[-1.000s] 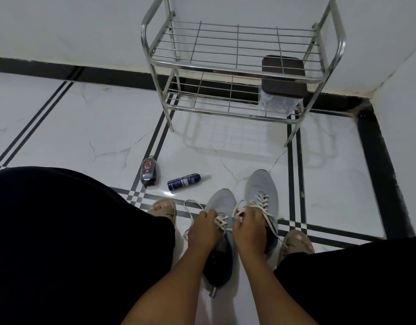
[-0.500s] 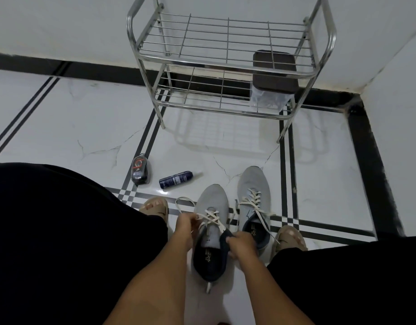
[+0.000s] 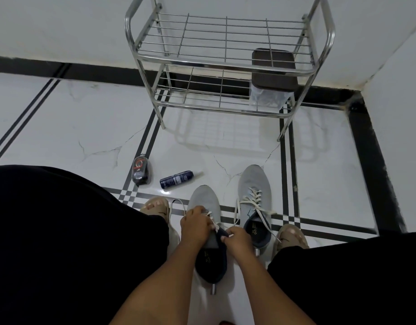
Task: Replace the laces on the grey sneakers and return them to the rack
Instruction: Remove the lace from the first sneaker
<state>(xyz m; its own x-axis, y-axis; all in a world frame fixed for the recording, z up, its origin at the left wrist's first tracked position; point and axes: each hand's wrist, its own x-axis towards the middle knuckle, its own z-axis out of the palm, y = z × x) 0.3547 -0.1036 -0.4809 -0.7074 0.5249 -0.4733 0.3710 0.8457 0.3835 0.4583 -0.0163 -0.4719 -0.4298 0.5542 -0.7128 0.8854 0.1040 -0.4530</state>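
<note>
One shoe-polish bottle, one spray can, two grey sneakers, the nearer sneaker with left hand and right hand fingers curled on its white laces, the second sneaker beside, one steel rack holding one lidded container, white tiled floor, room corner.

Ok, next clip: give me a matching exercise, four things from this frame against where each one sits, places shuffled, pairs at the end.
Things:
1. dark blue spray can
2. brown-lidded container
3. left sneaker
4. right sneaker

Places:
A. on the metal rack, lower shelf, right end
B. standing free on the floor, laces trailing loose
C. lying on its side on the tiles
D. under the left hand and right hand

Pairs: 1-C, 2-A, 3-D, 4-B
</note>
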